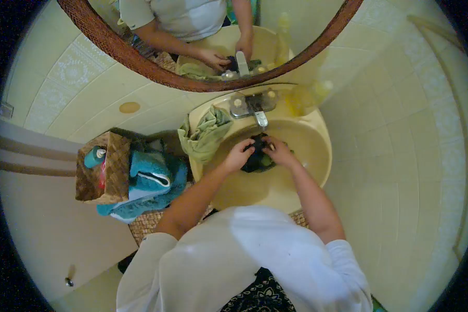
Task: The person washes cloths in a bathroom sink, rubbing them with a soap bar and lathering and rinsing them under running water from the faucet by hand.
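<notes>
A dark, wet-looking piece of cloth (258, 160) is bunched in the yellow sink (244, 195), just below the faucet (261, 119). My left hand (239, 156) grips its left side with curled fingers. On the opposite side, my right hand (279, 152) pinches the same cloth, fingers pressed into it. Both hands sit inside the basin, close together. What kind of cloth it is cannot be made out. A green cloth (207, 134) hangs over the sink's left rim, apart from my hands.
A woven basket (117, 171) holding a teal bottle (94, 157) stands at the left, with blue towels (151, 179) beside it. A yellow bottle (301, 99) is on the sink's back right corner. A brown-framed mirror (182, 82) hangs above; tiled wall (385, 171) bounds the right.
</notes>
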Demonstrator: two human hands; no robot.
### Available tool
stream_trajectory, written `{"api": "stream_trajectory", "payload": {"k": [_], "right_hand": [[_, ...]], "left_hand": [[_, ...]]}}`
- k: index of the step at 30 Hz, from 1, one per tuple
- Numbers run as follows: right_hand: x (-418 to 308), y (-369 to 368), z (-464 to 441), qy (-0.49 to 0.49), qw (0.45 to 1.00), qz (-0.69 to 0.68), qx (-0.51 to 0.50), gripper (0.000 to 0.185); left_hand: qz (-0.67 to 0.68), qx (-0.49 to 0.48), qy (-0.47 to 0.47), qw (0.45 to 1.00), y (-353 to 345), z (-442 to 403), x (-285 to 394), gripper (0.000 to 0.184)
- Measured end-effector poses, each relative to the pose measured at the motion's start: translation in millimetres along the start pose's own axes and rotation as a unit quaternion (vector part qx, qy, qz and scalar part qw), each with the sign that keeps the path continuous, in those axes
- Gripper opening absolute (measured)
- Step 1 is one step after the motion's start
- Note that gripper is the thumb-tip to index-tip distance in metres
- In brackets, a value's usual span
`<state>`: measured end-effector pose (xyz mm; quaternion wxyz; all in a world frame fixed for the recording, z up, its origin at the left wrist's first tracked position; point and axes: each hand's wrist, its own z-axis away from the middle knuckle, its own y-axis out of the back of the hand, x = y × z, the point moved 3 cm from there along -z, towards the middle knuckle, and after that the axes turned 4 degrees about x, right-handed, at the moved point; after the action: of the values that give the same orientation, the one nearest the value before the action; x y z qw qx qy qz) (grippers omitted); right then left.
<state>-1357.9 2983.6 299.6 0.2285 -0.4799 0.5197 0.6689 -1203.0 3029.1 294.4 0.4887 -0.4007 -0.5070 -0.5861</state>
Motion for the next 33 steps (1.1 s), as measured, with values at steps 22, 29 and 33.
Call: {"api": "stream_trajectory", "payload": {"k": [22, 29, 33], "right_hand": [[-51, 31, 8, -0.091, 0.993, -0.072, 0.003, 0.028], [-115, 56, -8, -0.008, 0.999, -0.047, -0.024, 0.032], [-74, 53, -15, -0.092, 0.988, 0.057, -0.106, 0.035]], "left_hand": [[0.396, -0.162, 0.371, 0.825, 12, 9, 43, 0.019], [0.354, -0.251, 0.233, 0.87, -26, 26, 75, 0.019], [0.2, -0.163, -0.051, 0.965, -41, -2, 66, 0.018]]}}
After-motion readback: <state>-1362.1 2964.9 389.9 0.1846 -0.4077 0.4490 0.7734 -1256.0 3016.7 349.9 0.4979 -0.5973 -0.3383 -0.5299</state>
